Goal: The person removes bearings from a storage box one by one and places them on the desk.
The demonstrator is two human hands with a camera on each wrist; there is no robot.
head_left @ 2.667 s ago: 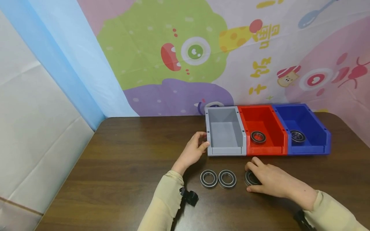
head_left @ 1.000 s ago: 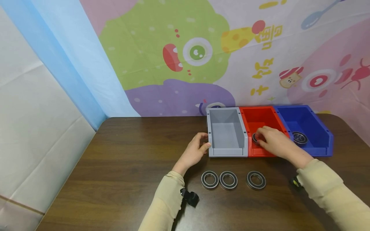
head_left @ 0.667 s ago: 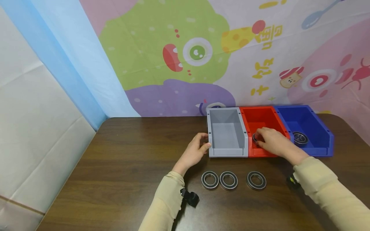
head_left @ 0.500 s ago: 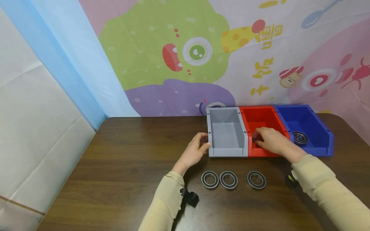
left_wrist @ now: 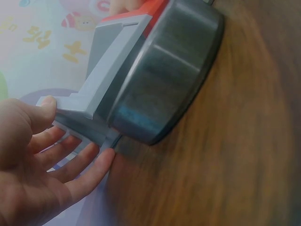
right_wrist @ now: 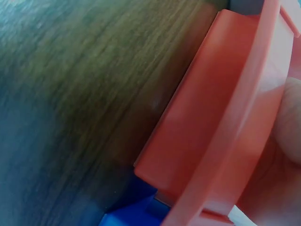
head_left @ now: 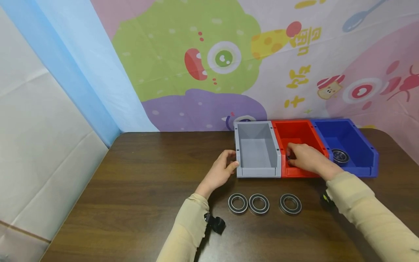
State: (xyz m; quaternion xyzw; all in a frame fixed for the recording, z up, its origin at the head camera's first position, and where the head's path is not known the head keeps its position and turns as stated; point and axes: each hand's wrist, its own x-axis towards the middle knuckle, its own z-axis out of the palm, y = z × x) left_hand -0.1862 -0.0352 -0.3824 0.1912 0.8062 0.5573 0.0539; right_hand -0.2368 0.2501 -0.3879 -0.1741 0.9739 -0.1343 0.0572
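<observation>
Red plastic now surrounds your right hand (head_left: 306,156): a few seconds ago it was at the right ring (head_left: 282,203) on the bench (head_left: 147,189), and since then it has left that ring there and reached into the near end of the red bin (head_left: 299,173). The red-bin ring (head_left: 288,158) was already lying inside, so the attention seems to have passed to that piece. Your thumb and fingers pinch it by its left part, as far as you can judge, and less of its face shows than half a second ago. Whether it is lifted or tilted, you cannot tell (the right wrist view gives you mostly the bin's near wall).

Your left hand (head_left: 218,171) stays put, thumb on the rim of the grey bin (head_left: 256,171) and fingers curled against its left side, apparently steadying it.

Of the red-bin ring you see only a dark sliver. Its likely matches tell you more: the left ring (head_left: 230,204) and the middle ring (head_left: 251,204) lie flat, side by side, black-faced between bright metal edges, with open centres. The blue-bin ring (head_left: 340,162) sits at the near left of the blue bin (head_left: 351,171), looking darker.
</observation>
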